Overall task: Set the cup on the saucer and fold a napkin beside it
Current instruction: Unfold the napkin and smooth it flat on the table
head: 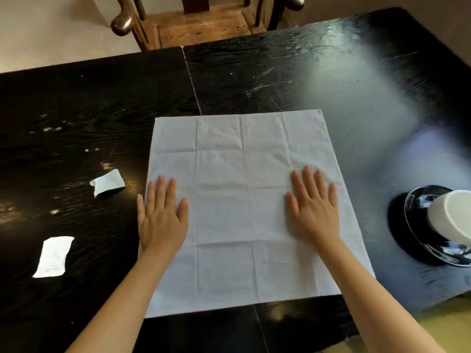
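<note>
A white napkin [239,174] lies spread flat and unfolded on the black table, creased in a grid. My left hand [160,215] presses palm-down on its left edge, fingers apart. On the napkin's right part my right hand [313,210] lies flat the same way. At the right edge of the view a white cup [451,215] stands on a glossy black saucer [418,200], partly cut off by the frame.
Two small white paper packets [108,182] [53,256] lie on the black table [76,110] to the left. A wooden chair [201,21] stands behind the far edge. The table's near edge runs just below the napkin.
</note>
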Demonstrator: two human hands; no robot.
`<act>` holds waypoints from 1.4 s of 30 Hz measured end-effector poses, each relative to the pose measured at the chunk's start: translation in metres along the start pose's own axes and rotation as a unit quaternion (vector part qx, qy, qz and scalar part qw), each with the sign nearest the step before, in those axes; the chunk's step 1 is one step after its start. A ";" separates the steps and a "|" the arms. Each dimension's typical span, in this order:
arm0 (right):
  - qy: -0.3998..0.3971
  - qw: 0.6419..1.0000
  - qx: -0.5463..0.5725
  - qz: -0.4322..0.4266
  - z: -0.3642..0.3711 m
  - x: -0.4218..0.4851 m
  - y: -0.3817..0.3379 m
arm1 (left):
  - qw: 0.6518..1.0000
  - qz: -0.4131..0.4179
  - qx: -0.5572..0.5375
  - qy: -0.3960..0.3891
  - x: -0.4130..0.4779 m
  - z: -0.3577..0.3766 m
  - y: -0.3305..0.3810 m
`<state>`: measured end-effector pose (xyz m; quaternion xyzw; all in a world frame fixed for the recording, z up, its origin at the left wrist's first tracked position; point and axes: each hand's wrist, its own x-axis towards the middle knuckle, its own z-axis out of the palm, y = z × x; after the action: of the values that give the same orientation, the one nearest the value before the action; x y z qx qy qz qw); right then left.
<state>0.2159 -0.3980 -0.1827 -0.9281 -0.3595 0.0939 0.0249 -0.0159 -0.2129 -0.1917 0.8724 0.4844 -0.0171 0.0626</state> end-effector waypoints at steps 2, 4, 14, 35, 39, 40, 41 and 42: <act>-0.016 0.999 0.011 0.026 -0.001 -0.008 -0.002 | 1.000 -0.014 -0.008 -0.002 -0.010 0.002 0.006; -0.021 0.999 0.038 0.008 0.002 -0.022 -0.027 | 1.000 -0.007 -0.013 0.008 -0.031 0.006 0.017; 0.005 0.992 0.008 -0.125 0.023 -0.106 -0.030 | 0.993 0.106 0.045 -0.019 -0.107 0.002 -0.009; 0.011 0.936 -0.028 -0.350 -0.033 -0.120 0.073 | 0.883 0.444 0.151 0.001 -0.114 -0.031 -0.075; -0.021 0.959 -0.027 -0.283 -0.044 -0.118 0.050 | 0.927 0.359 0.095 -0.043 -0.118 -0.037 -0.070; -0.040 0.961 -0.051 -0.269 -0.049 -0.117 0.045 | 0.931 0.353 0.087 -0.035 -0.118 -0.039 -0.066; -0.055 0.962 -0.067 -0.257 -0.055 -0.115 0.041 | 0.932 0.352 0.082 -0.029 -0.117 -0.042 -0.063; -0.072 0.964 -0.061 -0.247 -0.062 -0.112 0.037 | 0.932 0.353 0.078 -0.022 -0.116 -0.046 -0.058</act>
<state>0.1714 -0.4995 -0.1088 -0.8011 -0.5834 0.1291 -0.0356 -0.1282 -0.2746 -0.1408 0.9887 0.1406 -0.0515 0.0069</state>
